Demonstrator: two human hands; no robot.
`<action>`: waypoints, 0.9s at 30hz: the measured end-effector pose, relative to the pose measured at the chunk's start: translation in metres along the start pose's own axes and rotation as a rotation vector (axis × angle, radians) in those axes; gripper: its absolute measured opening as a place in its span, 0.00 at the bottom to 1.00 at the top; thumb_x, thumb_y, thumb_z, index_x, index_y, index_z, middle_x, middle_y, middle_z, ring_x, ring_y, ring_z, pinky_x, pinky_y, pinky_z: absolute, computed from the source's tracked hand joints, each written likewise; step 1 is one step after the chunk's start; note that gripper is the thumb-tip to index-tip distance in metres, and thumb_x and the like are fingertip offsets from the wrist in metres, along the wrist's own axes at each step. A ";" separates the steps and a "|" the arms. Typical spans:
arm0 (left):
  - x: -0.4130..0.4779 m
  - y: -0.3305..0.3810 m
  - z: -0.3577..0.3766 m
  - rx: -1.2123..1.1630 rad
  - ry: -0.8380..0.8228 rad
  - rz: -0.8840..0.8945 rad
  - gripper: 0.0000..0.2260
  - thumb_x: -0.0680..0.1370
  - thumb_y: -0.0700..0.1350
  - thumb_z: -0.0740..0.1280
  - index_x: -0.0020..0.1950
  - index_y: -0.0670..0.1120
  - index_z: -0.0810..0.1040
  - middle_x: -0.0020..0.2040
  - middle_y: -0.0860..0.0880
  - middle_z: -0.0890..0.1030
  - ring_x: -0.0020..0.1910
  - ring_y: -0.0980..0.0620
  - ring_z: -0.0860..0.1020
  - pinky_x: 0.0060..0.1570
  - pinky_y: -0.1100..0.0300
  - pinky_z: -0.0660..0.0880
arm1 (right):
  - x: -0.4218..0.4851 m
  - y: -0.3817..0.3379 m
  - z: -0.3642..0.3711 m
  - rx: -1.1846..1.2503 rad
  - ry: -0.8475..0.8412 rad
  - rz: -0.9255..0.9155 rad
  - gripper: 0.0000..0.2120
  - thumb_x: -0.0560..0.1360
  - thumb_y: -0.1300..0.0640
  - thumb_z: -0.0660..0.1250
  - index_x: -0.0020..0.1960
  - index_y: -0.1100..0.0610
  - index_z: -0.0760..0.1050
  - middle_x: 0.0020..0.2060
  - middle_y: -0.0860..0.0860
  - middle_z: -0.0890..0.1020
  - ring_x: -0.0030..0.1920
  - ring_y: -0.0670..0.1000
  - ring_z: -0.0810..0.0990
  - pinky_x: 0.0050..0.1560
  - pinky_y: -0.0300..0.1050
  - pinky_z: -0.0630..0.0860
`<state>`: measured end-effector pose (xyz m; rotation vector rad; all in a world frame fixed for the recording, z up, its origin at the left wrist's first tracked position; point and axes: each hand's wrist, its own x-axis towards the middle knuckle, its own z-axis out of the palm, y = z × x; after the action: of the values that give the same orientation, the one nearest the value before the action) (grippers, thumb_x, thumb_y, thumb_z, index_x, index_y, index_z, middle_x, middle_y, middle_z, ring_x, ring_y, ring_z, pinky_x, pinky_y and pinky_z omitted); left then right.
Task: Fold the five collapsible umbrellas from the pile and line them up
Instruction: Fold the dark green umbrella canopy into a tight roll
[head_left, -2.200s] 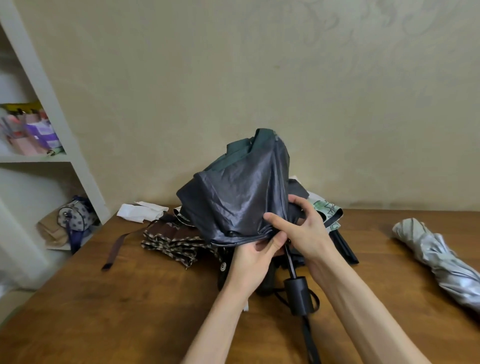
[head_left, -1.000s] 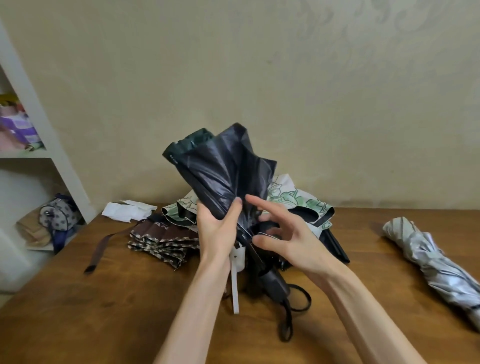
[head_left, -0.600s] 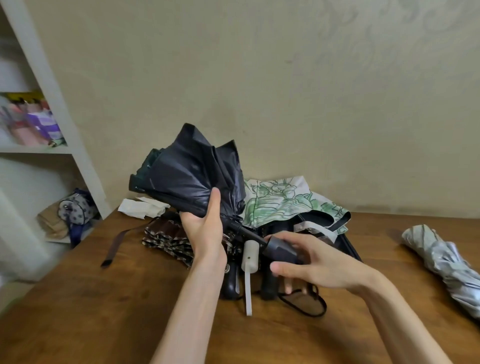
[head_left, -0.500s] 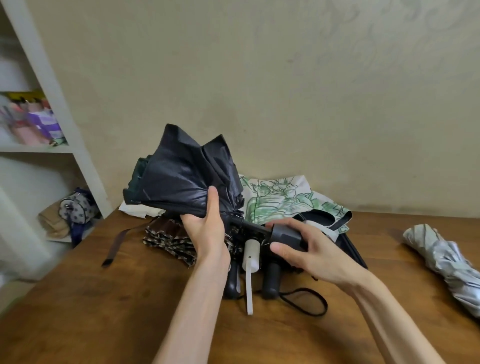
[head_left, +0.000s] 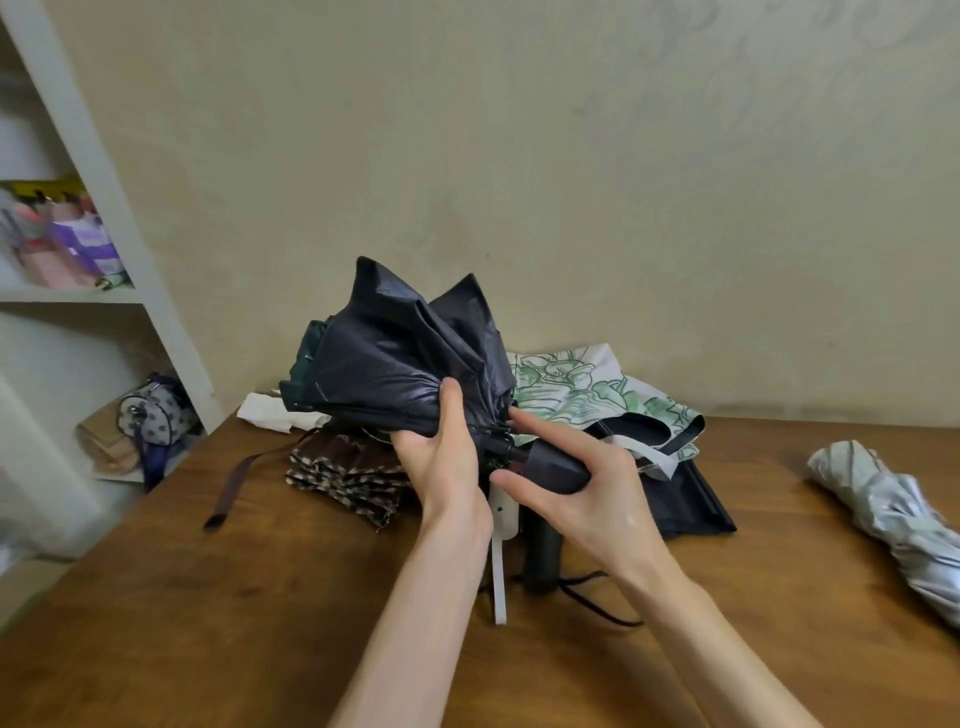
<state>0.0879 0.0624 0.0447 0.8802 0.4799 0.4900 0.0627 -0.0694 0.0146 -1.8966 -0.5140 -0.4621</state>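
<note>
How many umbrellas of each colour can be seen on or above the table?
Dark: 2, the held dark umbrella and the dark umbrella in the pile
Brown checked: 1, the brown checked umbrella
White with green print: 1, the white printed umbrella
Silver: 1, the silver umbrella
Total: 5

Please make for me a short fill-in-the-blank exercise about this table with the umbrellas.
The left hand grips the canopy of the black umbrella, and the right hand holds its ____.
The silver umbrella lies alone on the ____ side of the wooden table.
The white umbrella behind the black one has a leaf print in ____.
Missing words: handle; right; green.
</note>
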 end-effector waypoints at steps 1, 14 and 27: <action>-0.002 -0.002 0.001 0.004 -0.006 -0.007 0.25 0.80 0.51 0.76 0.73 0.45 0.71 0.67 0.49 0.81 0.64 0.51 0.81 0.67 0.52 0.78 | -0.001 0.001 0.001 -0.016 0.042 -0.009 0.28 0.71 0.51 0.84 0.69 0.46 0.83 0.60 0.37 0.86 0.63 0.36 0.81 0.65 0.34 0.75; -0.002 -0.011 0.003 0.023 -0.055 -0.028 0.26 0.79 0.51 0.76 0.73 0.47 0.71 0.66 0.50 0.81 0.64 0.49 0.81 0.68 0.45 0.78 | -0.006 0.009 0.004 -0.276 0.187 -0.323 0.26 0.72 0.52 0.83 0.68 0.51 0.83 0.58 0.43 0.87 0.58 0.39 0.85 0.61 0.40 0.82; -0.009 -0.011 0.003 -0.039 -0.029 -0.048 0.25 0.76 0.48 0.80 0.70 0.52 0.76 0.62 0.53 0.85 0.61 0.51 0.84 0.68 0.46 0.79 | -0.007 0.004 0.008 -0.097 0.205 -0.209 0.18 0.71 0.56 0.84 0.60 0.54 0.87 0.54 0.41 0.88 0.56 0.39 0.86 0.58 0.35 0.80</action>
<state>0.0851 0.0494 0.0390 0.8349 0.4629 0.4410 0.0598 -0.0639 0.0051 -1.8693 -0.5636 -0.8219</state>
